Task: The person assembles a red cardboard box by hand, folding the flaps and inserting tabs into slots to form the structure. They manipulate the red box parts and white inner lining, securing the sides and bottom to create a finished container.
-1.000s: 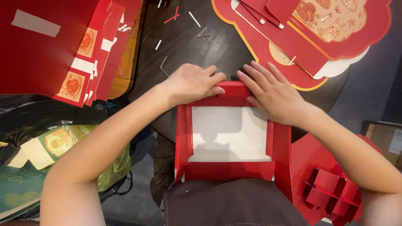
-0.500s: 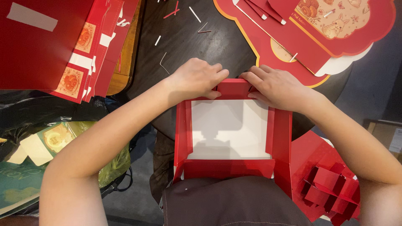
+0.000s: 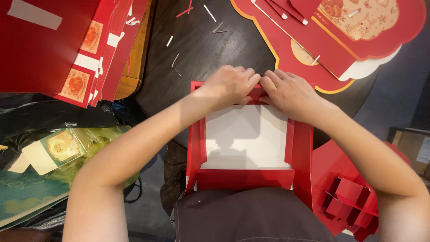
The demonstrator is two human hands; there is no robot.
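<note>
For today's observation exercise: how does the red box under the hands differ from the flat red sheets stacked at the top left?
The red box has raised walls around a white floor; the flat red sheets lie unfolded and overlapping. Both hands press the box's far wall; nothing touches the sheets. Both are red card.

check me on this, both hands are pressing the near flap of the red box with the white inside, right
Not quite. Both hands, left and right, press the far flap of the red box, the edge away from the person, not the near one. The near flap lies untouched by the apron. The inside is white, as you say. The head view shows it.
</note>
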